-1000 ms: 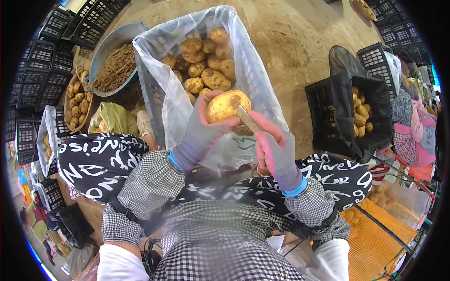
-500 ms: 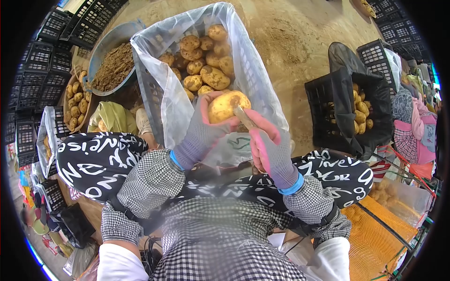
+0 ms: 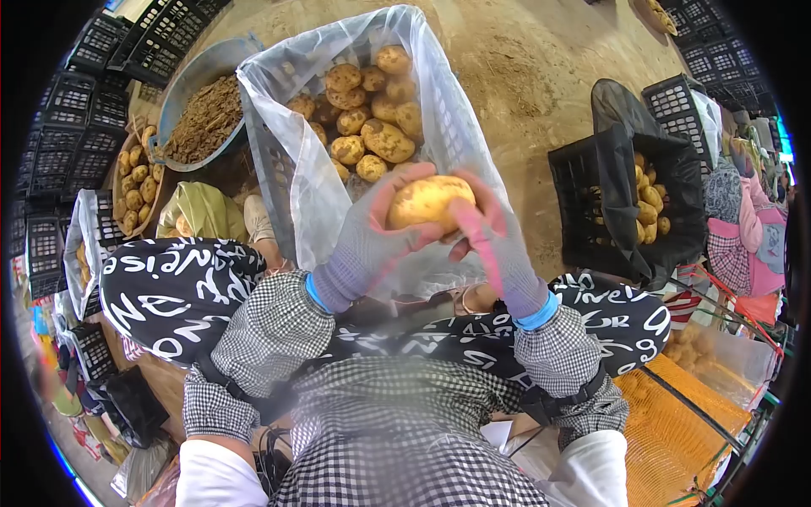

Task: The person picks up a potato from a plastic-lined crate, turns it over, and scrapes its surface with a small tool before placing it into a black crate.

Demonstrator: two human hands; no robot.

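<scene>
A large yellow potato (image 3: 429, 203) is held up over the near end of a crate lined with clear plastic (image 3: 314, 182). My left hand (image 3: 369, 245), in a grey and pink glove, is closed round the potato's left end and underside. The gloved fingers of my right hand (image 3: 500, 243) curl against its right end, slightly blurred. No tool shows in the right hand now; its palm side is hidden. Beyond the hands, several soil-marked potatoes (image 3: 387, 140) lie inside the lined crate.
At left stand a blue tub of soil (image 3: 173, 97), a basket of potatoes (image 3: 135, 190) and a green bag (image 3: 203, 213). A black-lined crate (image 3: 596, 198) with potatoes is at right. Orange mesh (image 3: 667, 418) lies at lower right. Black crates (image 3: 72, 127) are stacked far left.
The short flat-bladed tool that my right hand pressed to the potato has gone from view. The right fingers now touch the potato, which has shifted slightly right and turned more level.
</scene>
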